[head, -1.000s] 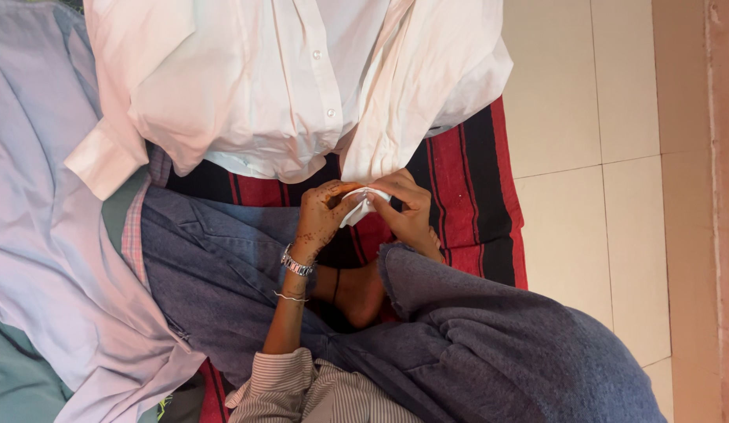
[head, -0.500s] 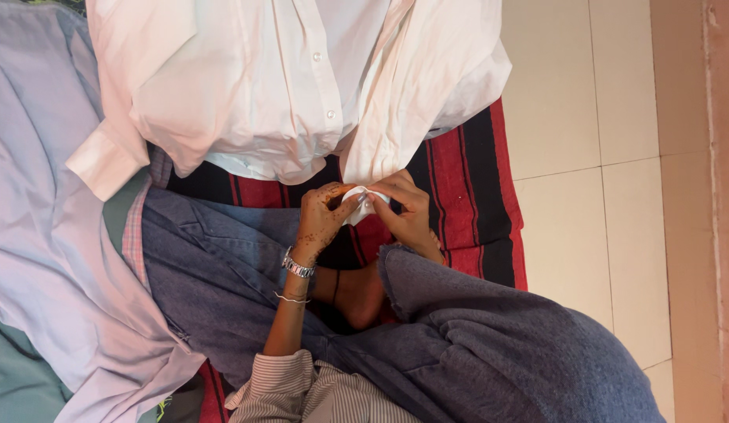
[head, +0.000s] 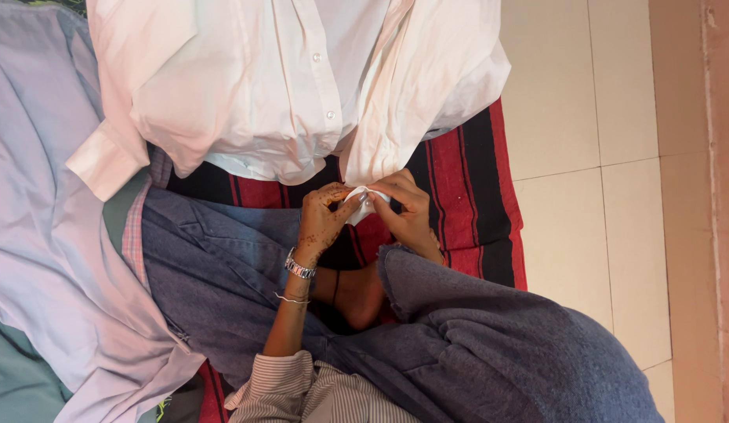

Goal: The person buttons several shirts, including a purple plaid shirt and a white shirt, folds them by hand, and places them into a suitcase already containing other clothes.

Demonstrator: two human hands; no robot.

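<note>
A white button-up shirt point(head: 286, 86) lies spread over a red and black striped mat point(head: 466, 180). Its lower front edge is pinched between both my hands. My left hand point(head: 321, 219), with a metal watch and a thin bracelet at the wrist, grips the white fabric from the left. My right hand point(head: 408, 211) grips the same bit of fabric from the right, fingertips meeting the left hand's. Whatever small thing may be between the fingers is hidden by the cloth.
A pale lilac shirt point(head: 43, 211) lies crumpled at the left, with a teal cloth point(head: 12, 376) under it. My legs in blue denim point(head: 490, 345) fill the lower middle, a bare foot point(head: 360, 294) between them. Cream floor tiles point(head: 584, 117) and a pinkish wall edge point(head: 725, 196) are at right.
The left thumb and fingers have shifted slightly on the pinched white fabric; both hands stay in the same place.
</note>
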